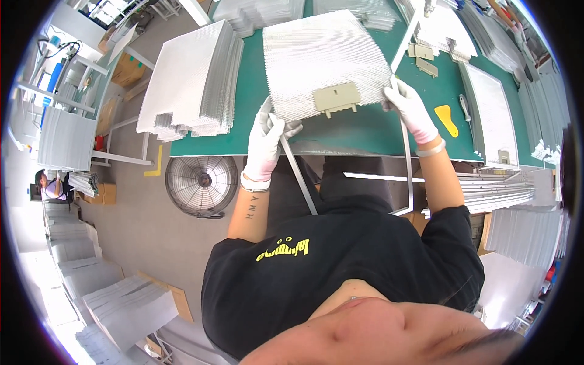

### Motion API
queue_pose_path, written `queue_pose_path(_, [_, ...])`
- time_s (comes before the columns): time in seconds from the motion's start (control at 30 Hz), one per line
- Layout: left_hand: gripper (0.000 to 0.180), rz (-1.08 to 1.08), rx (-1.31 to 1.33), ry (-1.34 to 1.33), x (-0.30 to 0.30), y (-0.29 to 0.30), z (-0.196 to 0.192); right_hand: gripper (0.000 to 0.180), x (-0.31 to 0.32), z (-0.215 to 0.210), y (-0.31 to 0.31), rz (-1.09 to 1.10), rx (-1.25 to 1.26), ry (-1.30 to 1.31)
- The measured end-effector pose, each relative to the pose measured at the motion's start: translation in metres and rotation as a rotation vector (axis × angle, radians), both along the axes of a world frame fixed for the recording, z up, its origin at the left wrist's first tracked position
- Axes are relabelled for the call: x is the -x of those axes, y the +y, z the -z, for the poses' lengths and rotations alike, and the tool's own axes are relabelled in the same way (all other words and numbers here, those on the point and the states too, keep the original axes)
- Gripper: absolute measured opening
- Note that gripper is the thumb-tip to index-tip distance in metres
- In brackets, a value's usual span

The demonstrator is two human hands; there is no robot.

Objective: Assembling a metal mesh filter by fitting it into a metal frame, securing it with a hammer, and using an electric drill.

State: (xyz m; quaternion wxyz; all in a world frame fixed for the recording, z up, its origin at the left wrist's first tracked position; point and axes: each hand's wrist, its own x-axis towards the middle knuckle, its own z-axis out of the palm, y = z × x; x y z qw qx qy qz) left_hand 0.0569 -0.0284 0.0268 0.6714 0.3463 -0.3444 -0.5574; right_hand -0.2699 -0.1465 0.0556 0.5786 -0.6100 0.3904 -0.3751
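The mesh panel lies flat on the green surface, between the two gloved hands. The left hand is closed around a thin metal strip at the panel's near left corner, and the right hand is closed on a second strip at the near right corner. The panel looks light and thin, and I judge it bends easily, so it is better to hold it at both edges than at one corner; its cut mesh edges may be sharp, which suits the gloves. A beige clip sits on its near edge, between the hands. Left of the left hand stands a stack of panels that crowds this side. Right of the right hand lie a yellow scraper and a framed panel. Below the left hand, a fan stands on the floor.
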Motion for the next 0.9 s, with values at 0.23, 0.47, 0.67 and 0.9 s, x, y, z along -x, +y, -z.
queue_pose_path(0.23, [0.057, -0.019, -0.060, -0.135, 0.007, 0.007, -0.027, 0.038, 0.006, -0.015, 0.029, 0.103, -0.007, -0.099])
queue_pose_path(0.47, [0.075, -0.231, 0.168, -0.435, 0.027, 0.012, -0.030, 0.038, 0.005, -0.031, 0.045, 0.137, 0.096, -0.091])
queue_pose_path(0.67, [0.093, -0.080, 0.180, -0.370, 0.023, 0.024, -0.046, 0.036, 0.010, -0.038, 0.053, 0.097, 0.107, -0.221])
queue_pose_path(0.9, [0.079, -0.215, 0.031, 0.110, 0.020, 0.064, -0.073, 0.052, -0.006, -0.059, 0.079, 0.076, 0.167, -0.222])
